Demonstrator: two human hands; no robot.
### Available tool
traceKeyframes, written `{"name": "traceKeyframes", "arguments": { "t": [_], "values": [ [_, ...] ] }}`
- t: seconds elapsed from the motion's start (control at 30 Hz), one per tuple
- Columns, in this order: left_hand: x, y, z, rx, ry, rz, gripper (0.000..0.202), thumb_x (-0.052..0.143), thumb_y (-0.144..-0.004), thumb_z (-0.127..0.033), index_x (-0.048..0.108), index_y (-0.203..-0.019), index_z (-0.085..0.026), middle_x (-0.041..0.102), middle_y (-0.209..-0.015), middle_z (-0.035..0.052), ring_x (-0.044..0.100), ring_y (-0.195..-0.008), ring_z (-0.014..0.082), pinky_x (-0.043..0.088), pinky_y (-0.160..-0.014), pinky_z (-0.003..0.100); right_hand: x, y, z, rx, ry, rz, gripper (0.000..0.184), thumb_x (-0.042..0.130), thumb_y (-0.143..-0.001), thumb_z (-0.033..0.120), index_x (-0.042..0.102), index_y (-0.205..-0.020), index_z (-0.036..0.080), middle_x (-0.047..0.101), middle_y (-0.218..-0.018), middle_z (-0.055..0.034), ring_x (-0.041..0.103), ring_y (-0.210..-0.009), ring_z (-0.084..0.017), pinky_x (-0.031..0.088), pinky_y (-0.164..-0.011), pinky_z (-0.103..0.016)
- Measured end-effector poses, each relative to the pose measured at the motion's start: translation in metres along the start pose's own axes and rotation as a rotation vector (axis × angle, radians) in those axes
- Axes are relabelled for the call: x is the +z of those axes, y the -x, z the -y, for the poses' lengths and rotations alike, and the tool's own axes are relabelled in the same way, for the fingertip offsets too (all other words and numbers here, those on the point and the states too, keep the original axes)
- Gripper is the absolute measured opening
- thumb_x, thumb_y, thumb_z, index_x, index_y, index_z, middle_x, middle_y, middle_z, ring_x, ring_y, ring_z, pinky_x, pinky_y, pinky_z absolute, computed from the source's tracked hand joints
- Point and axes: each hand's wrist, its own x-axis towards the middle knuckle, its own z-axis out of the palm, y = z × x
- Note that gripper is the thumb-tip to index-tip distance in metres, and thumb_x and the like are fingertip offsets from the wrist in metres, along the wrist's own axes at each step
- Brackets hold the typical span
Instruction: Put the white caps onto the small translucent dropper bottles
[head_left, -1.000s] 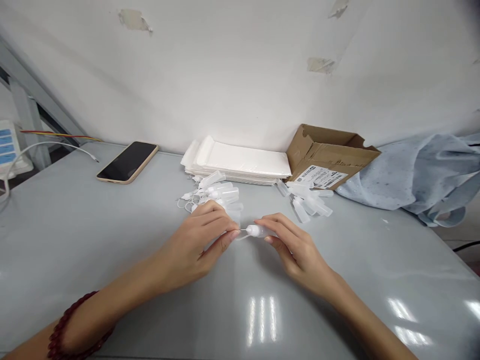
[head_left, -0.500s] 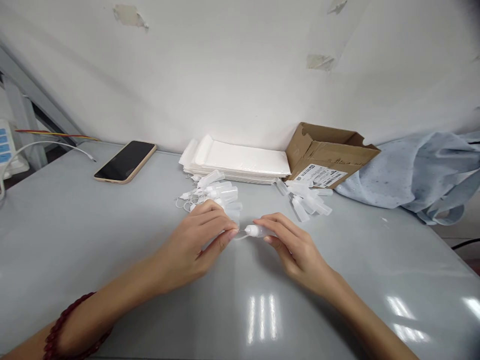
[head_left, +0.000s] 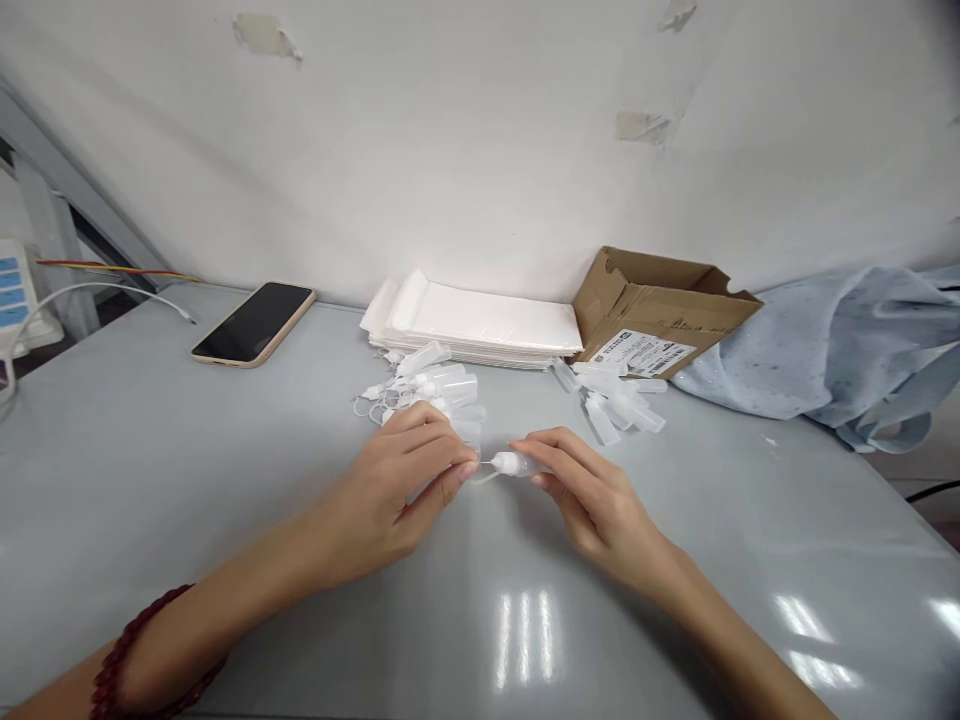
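My right hand (head_left: 592, 490) holds a small translucent needle-tip bottle (head_left: 508, 463) between thumb and fingers, lying sideways with its white top toward the left. A thin needle runs from the top to the fingertips of my left hand (head_left: 420, 480). Those fingers are pinched together, and what lies between them is hidden. From the bottle's neck a thin white strap (head_left: 487, 478) curves toward the left thumb. Just behind my left hand lies a pile of similar bottles (head_left: 450, 385) with looped straps. Another group of small translucent bottles (head_left: 615, 405) rests beyond my right hand.
Against the wall lies a stack of white envelopes (head_left: 487, 315), with an open cardboard box (head_left: 667, 315) beside it. A phone (head_left: 255, 325) sits at the left, near a white cable (head_left: 112, 287) and a power strip (head_left: 19, 300). Light blue cloth (head_left: 810, 345) covers the right back edge.
Both hands keep the same grip on the bottle and at its tip. The view has shifted very slightly; nothing else visibly differs.
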Motion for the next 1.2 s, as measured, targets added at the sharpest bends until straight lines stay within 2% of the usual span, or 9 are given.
{"name": "traceKeyframes", "arguments": {
  "t": [0.7,0.93,1.2],
  "values": [
    [0.0006,0.0001,0.0013,-0.054,0.059,0.020,0.015,0.046,-0.091,-0.010,0.058,-0.086,-0.016,0.059,-0.075,0.0015,0.045,-0.078,0.0159,0.040,-0.073,0.030,0.0008,-0.0009,0.0031,0.002,0.017,-0.006,0.039,0.040,-0.088,0.000,0.049,-0.123,0.014,0.057,-0.103,-0.0128,0.055,-0.083,-0.018,0.051,-0.069,-0.033],
    [0.0012,0.0005,0.0019,-0.074,0.108,0.024,0.016,0.045,-0.092,-0.010,0.055,-0.081,-0.016,0.055,-0.072,0.0006,0.044,-0.077,0.0147,0.040,-0.073,0.028,0.0007,-0.0002,0.0046,0.018,-0.010,-0.008,0.038,0.038,-0.089,0.000,0.050,-0.123,0.014,0.056,-0.103,-0.0127,0.054,-0.083,-0.017,0.051,-0.070,-0.032],
    [-0.0021,0.0026,0.0003,-0.150,0.151,0.062,0.020,0.042,-0.094,-0.016,0.058,-0.082,-0.018,0.059,-0.074,0.0010,0.046,-0.078,0.0151,0.041,-0.074,0.028,-0.0012,-0.0004,0.0084,0.011,-0.030,-0.015,0.040,0.039,-0.089,0.000,0.048,-0.124,0.016,0.057,-0.103,-0.0116,0.055,-0.083,-0.017,0.051,-0.069,-0.031]
  ]
}}
